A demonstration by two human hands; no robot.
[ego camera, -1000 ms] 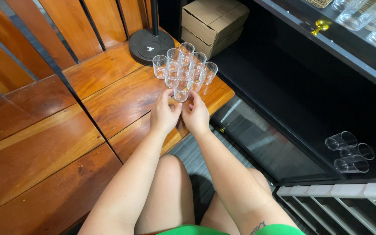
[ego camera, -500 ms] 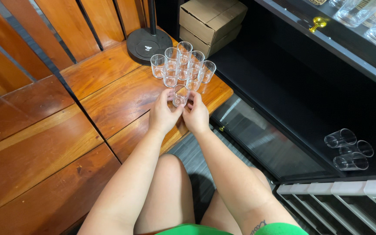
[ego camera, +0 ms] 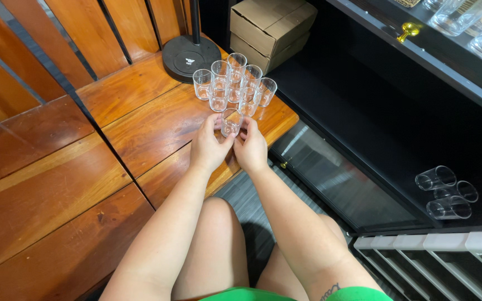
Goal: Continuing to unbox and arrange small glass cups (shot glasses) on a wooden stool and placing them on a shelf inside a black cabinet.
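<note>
Broadly, the reddish-brown wooden plank floor (ego camera: 140,120) carries everything here; it ends in a corner at the right, where a black cabinet shelf (ego camera: 375,128) opens below. Near the floor's far edge stands a round black lamp base (ego camera: 188,56), with a brown cardboard box (ego camera: 271,25) just beside it. A cluster of clear small drinking glasses (ego camera: 235,83) stands upright close to that right corner, packed side by side. Three more clear glasses (ego camera: 447,192) lie on their sides deep in the shelf, well apart from the rest. Both hands meet on one clear short glass (ego camera: 230,124) at the near side of the cluster: the left hand (ego camera: 210,146) and right hand (ego camera: 251,147) hold it between their fingertips, each grip narrow and closed on its wall. Judging by this, the step in hand is setting this glass in line with the group; any further move calls for a level, gentle push, without knocking the neighbours.
</note>
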